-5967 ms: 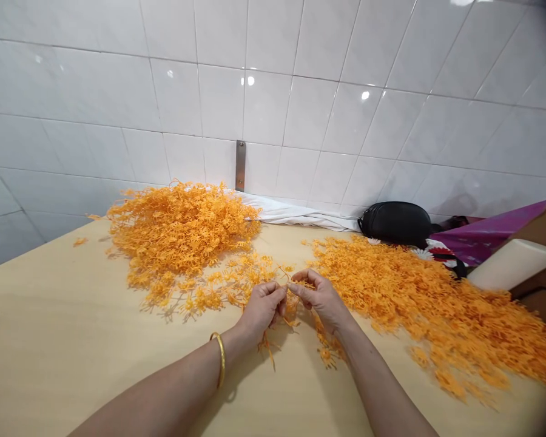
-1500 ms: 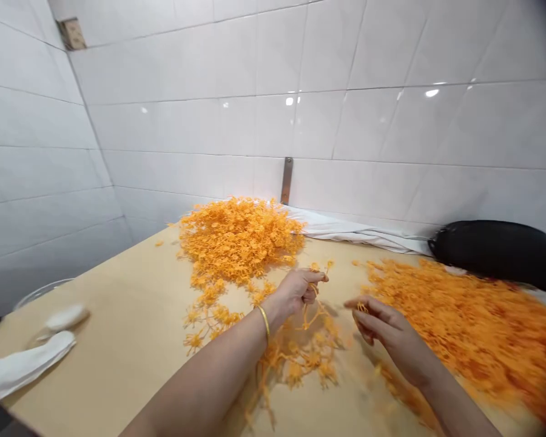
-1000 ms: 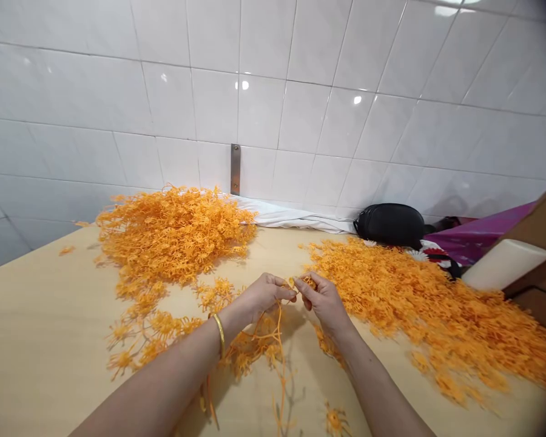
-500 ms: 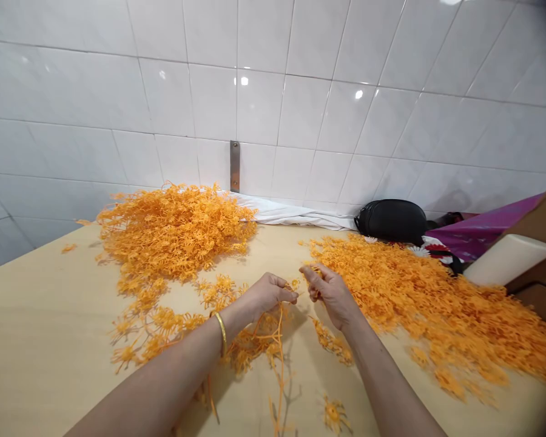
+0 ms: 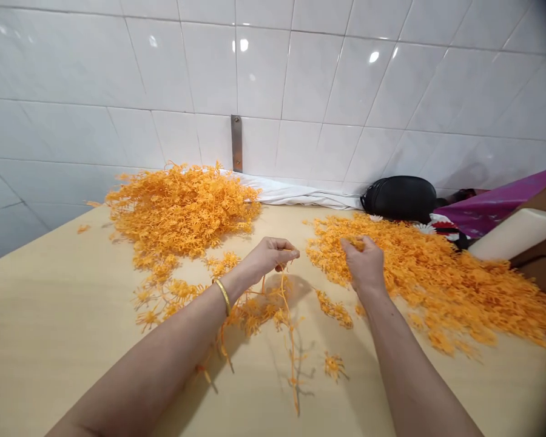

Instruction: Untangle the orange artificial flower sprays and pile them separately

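My left hand (image 5: 275,256) is closed in a pinch over the middle of the table. From its fingers hangs an orange plastic flower stem (image 5: 287,297), branching and mostly bare, its lower end near the tabletop. My right hand (image 5: 365,264) is at the near edge of the right-hand pile of orange plastic flowers (image 5: 418,273). Its thumb and fingers close around a small orange flower piece (image 5: 355,244), partly hidden by them. Below my left wrist lie loose orange flower sprays (image 5: 252,315). A single orange flower (image 5: 333,366) and a small cluster (image 5: 334,309) rest between my arms.
A taller heap of orange flower sprays (image 5: 186,209) stands at the back left. Along the tiled wall lie a white cloth (image 5: 295,193) and a black case (image 5: 399,198). At the right are a cream-coloured object (image 5: 516,233), a purple cloth (image 5: 486,209) and a brown box (image 5: 543,267).
My right hand has moved away from my left hand, rightwards to the right-hand pile. My left hand still pinches the hanging stem. The view has tilted down slightly.
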The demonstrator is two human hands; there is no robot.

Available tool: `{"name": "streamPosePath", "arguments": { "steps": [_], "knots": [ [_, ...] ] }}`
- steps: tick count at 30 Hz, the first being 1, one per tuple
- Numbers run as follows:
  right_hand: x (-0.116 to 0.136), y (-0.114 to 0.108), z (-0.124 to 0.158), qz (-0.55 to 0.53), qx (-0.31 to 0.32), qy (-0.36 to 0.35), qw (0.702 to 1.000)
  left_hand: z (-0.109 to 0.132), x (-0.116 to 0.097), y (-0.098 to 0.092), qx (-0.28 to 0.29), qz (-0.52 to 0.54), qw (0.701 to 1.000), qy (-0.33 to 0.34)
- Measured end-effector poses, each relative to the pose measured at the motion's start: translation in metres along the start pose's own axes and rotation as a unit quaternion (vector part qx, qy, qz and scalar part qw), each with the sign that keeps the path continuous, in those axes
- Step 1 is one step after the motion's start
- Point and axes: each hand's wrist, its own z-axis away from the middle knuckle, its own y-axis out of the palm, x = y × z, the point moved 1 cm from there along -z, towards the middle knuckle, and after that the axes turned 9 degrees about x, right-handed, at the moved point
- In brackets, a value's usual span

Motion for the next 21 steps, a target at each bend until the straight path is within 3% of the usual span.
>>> {"name": "streamPosePath", "arguments": {
  "steps": [2,5,8,10,12,14,16,19,21],
  "knots": [
    [0.008,-0.001,0.005,0.140,-0.002,-0.019,0.990,0.002,-0.003,-0.004,-0.004,-0.015,1.000,0.012],
    [0.022,-0.005,0.027,0.306,0.042,-0.072,0.948,0.009,-0.011,-0.013,-0.024,-0.046,0.998,0.024],
    [0.027,-0.009,0.070,0.371,0.093,-0.191,0.904,0.023,-0.023,-0.027,-0.054,-0.095,0.993,0.037],
    [0.021,-0.008,0.103,0.384,0.169,-0.270,0.867,0.035,-0.031,-0.034,-0.074,-0.136,0.987,0.044],
    [0.006,-0.004,0.126,0.411,0.230,-0.307,0.827,0.046,-0.036,-0.039,-0.084,-0.180,0.979,0.038],
    [-0.011,-0.002,0.131,0.439,0.232,-0.332,0.802,0.056,-0.040,-0.040,-0.091,-0.221,0.971,0.017],
    [-0.022,-0.003,0.119,0.466,0.160,-0.310,0.813,0.061,-0.041,-0.039,-0.102,-0.238,0.966,-0.010],
    [-0.011,-0.009,0.095,0.431,0.043,-0.260,0.863,0.064,-0.041,-0.034,-0.124,-0.211,0.969,-0.042],
    [0.013,-0.008,0.090,0.320,0.073,-0.220,0.918,0.062,-0.043,-0.027,-0.120,-0.180,0.975,-0.050]
  ]
}}
